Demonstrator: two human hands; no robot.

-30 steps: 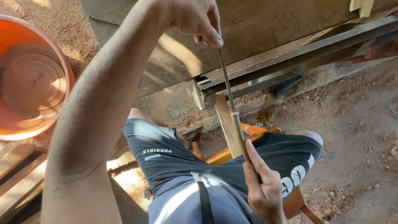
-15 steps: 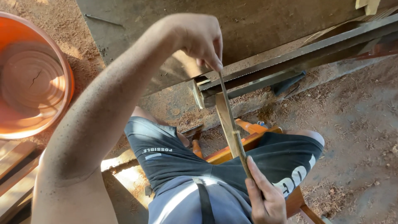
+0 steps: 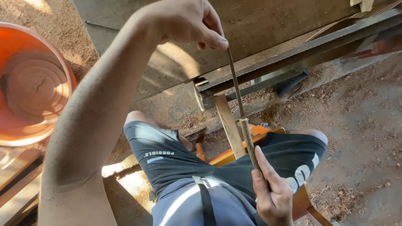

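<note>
- An orange bucket (image 3: pixel 33 83) sits far to the left of the thin blade, on sawdust-strewn ground; its inside looks empty and ribbed.
- The person's left arm crosses the picture from the lower left up to the top centre. The left hand (image 3: pixel 184 21) pinches the upper end of the thin blade, fingers (image 3: pixel 213 39) closed tight on it.
- The thin blade (image 3: pixel 235 81), a long narrow dark strip, runs from that pinch down and slightly right, crossing in front of a grey metal rail.
- Just left of the blade, a pale wooden slat (image 3: pixel 228 125) leans upright, its top touching the rail's near end.
- Behind the blade, a large flat board (image 3: pixel 268 21) fills the top of the picture, and the metal rail (image 3: pixel 301 54) slants up to the right.
- Below the blade, the right hand (image 3: pixel 272 196) wraps around a rough wooden handle (image 3: pixel 250 144) at the blade's lower end, fingers closed, index laid along it.
- The person sits in dark shorts on an orange stool (image 3: pixel 251 142), partly hidden by the legs.
- The step in hand appears to be working the blade, held taut at both ends, beside the slat. The next move likely calls for both grips staying firm and the strip kept straight.
</note>
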